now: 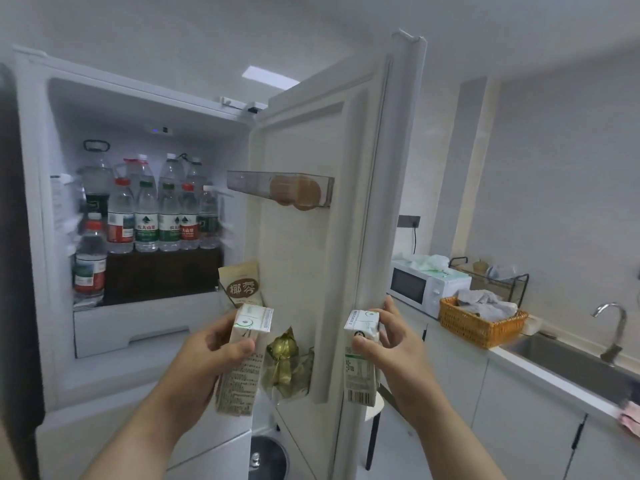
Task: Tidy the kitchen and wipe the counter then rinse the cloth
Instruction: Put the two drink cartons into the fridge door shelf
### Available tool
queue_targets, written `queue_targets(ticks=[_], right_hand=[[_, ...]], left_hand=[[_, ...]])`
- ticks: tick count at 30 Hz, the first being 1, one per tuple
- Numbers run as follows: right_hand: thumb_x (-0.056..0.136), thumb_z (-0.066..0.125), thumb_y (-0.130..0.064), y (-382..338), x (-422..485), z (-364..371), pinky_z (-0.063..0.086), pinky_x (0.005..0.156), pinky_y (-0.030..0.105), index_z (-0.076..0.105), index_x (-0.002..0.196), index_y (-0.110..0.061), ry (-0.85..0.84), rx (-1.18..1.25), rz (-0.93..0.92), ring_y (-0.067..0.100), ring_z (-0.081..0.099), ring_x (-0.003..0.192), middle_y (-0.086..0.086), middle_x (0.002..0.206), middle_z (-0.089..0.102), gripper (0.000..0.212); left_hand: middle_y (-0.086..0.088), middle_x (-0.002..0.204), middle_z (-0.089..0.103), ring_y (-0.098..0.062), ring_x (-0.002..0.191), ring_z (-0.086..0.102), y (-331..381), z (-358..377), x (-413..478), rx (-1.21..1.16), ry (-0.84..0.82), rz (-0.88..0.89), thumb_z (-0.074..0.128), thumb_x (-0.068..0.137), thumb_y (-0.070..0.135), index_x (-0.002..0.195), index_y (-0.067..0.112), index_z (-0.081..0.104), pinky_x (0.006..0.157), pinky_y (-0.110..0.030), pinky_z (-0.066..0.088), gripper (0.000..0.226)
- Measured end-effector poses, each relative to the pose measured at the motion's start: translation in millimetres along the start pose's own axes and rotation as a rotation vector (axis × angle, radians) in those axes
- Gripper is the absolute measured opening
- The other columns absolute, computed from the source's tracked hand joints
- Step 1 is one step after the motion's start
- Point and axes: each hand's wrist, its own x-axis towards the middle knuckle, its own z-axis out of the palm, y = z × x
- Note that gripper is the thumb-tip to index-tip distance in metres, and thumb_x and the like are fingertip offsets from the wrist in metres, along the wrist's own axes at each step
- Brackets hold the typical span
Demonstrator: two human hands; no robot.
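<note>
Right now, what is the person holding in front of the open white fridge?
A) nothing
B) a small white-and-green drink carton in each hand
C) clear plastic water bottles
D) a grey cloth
B: the left hand grips one white-and-green drink carton, the right hand grips a second carton; the clear plastic water bottles stand inside the white fridge.

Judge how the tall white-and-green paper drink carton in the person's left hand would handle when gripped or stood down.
The paper drink carton is probably stiff: its edges look straight under the left hand. Tall and narrow, it may tip easily. Flat sides shouldn't roll.
</note>
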Motion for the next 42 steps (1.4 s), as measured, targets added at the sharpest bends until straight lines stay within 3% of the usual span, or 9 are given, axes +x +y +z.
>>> queue_targets(ticks=[5,11,15,20,28,30,34,38,42], right_hand=[[0.062,0.079,-0.025,-2.2,9.3,-17.2,0.052,0.093,0.032,0.079,0.087,-0.039,0.035,0.043,0.001,-0.006,0.049,0.120,-0.025,0.153,0.021,0.029],[0.073,0.082,-0.013,5.7,27.5,-45.6,0.049,0.092,0.031,0.078,0.080,-0.043,0.026,0.073,-0.031,-0.001,0.050,0.124,-0.022,0.154,0.023,0.031],[0.081,0.075,0.001,15.5,41.4,-65.7,0.047,0.091,0.030,0.077,0.085,-0.027,0.039,0.098,-0.017,0.007,0.048,0.129,-0.014,0.158,0.025,0.028],[0.068,0.080,-0.018,22.8,57.9,-88.0,0.047,0.077,0.019,0.073,0.100,-0.022,0.039,0.068,0.013,-0.014,0.049,0.107,-0.013,0.159,0.026,0.033],[0.053,0.081,-0.040,42.1,77.2,-110.1,0.046,0.073,0.012,0.067,0.120,-0.016,0.039,0.037,0.004,-0.016,0.047,0.111,-0.014,0.157,0.030,0.072],[0.053,0.081,-0.040,42.9,78.7,-114.4,0.048,0.072,0.012,0.066,0.122,-0.016,0.033,0.032,0.013,-0.012,0.050,0.111,-0.017,0.151,0.036,0.074],[0.061,0.079,-0.029,40.1,73.7,-111.6,0.054,0.075,0.021,0.070,0.096,-0.020,0.084,-0.024,-0.010,0.015,0.065,0.098,0.003,0.106,0.071,0.037],[0.058,0.080,-0.039,29.7,62.2,-94.5,0.056,0.073,0.029,0.069,0.102,-0.027,0.147,-0.127,-0.062,0.013,0.068,0.090,0.002,0.104,0.068,0.047],[0.067,0.079,-0.027,16.9,54.1,-68.1,0.055,0.068,0.025,0.071,0.097,-0.035,-0.029,-0.072,-0.080,0.015,0.071,0.088,-0.002,0.095,0.074,0.032]], left_hand=[[-0.007,0.115,0.071,-0.030,0.105,0.067,-7.9,13.9,14.3,0.046,0.043,-0.025,0.083,0.053,0.050,0.116,0.035,0.068,0.095,-0.053,0.049,0.067],[-0.001,0.116,0.071,-0.019,0.105,0.068,-15.0,38.3,31.5,0.126,0.069,-0.042,0.083,0.050,0.056,0.127,0.024,0.062,0.090,-0.040,0.049,0.086],[0.002,0.115,0.072,-0.016,0.104,0.068,-20.6,54.8,44.6,0.166,0.073,-0.036,0.083,0.046,0.063,0.124,0.025,0.064,0.082,-0.034,0.050,0.089],[0.001,0.105,0.075,-0.012,0.094,0.071,-28.4,68.3,60.5,0.188,0.089,-0.009,0.083,0.034,0.073,0.117,0.024,0.067,0.078,-0.030,0.051,0.099],[0.004,0.104,0.075,-0.010,0.093,0.070,-35.6,76.5,76.6,0.176,0.128,-0.021,0.080,0.029,0.079,0.115,0.027,0.068,0.081,-0.034,0.051,0.101],[0.002,0.104,0.075,-0.012,0.093,0.070,-38.0,76.6,78.3,0.178,0.135,-0.015,0.080,0.030,0.078,0.114,0.026,0.069,0.082,-0.035,0.051,0.099],[-0.005,0.101,0.075,-0.021,0.096,0.070,-40.7,73.9,82.0,0.159,0.135,-0.015,0.082,0.039,0.056,0.108,0.021,0.071,0.080,-0.033,0.051,0.077],[-0.006,0.100,0.075,-0.023,0.095,0.069,-39.2,64.6,83.9,0.178,0.186,-0.014,0.077,0.044,0.047,0.107,0.016,0.070,0.081,-0.036,0.051,0.070],[-0.002,0.099,0.075,-0.016,0.090,0.071,-33.7,51.5,79.5,0.219,0.216,0.011,0.075,0.046,0.051,0.108,0.018,0.067,0.076,-0.032,0.051,0.070]])
